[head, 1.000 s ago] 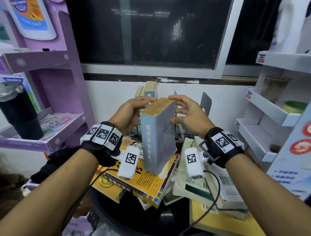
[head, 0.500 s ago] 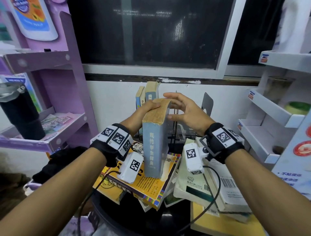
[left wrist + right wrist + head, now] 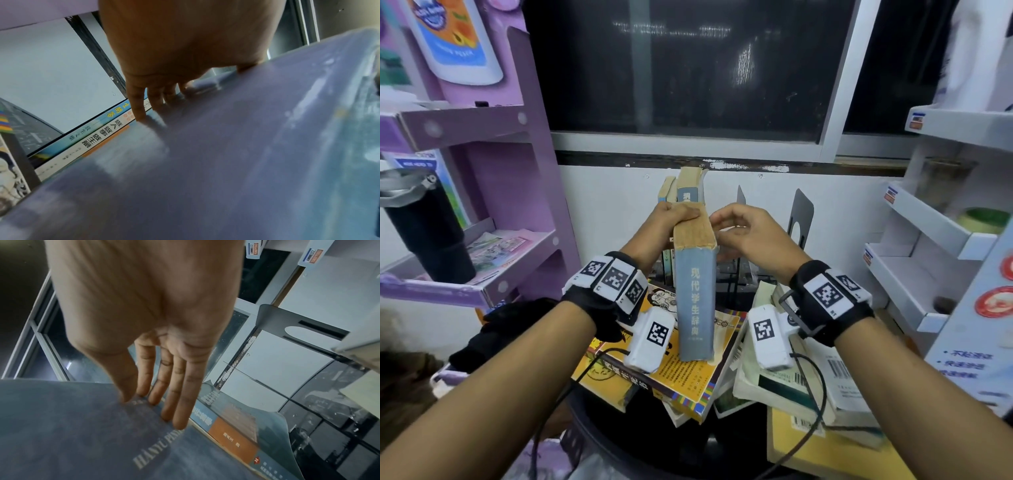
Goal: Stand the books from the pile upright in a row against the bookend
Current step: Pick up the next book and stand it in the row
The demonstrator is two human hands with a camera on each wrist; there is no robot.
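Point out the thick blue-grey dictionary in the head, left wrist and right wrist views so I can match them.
Head: the blue-grey dictionary stands upright at centre, spine facing the camera.
Left wrist: its cover fills the lower right, under the left hand.
Right wrist: its lettered cover fills the lower left, under the right hand.
Shared landmark: the dark window behind.
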